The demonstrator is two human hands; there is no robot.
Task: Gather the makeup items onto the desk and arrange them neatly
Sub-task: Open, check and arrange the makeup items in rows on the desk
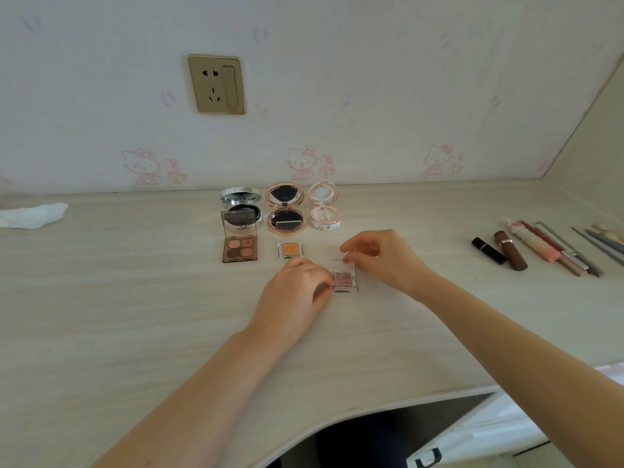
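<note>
A small clear case of pink glitter eyeshadow (343, 280) lies open on the pale desk (135, 298). My left hand (297, 292) pinches its base at the left side. My right hand (381, 256) pinches the raised clear lid. Behind it sit an open orange single eyeshadow (289, 249) and a brown four-colour palette (239, 244). Along the wall stand three open compacts: silver (241, 204), rose-gold with black inside (285, 208), and a pink-white one (325, 206).
At the right lie a black lipstick (488, 250), a brown lipstick (510, 250), a pink tube (537, 244) and several pencils (574, 251). A crumpled white tissue (32, 215) lies far left. A wall socket (216, 84) sits above. The desk's front edge curves inward below.
</note>
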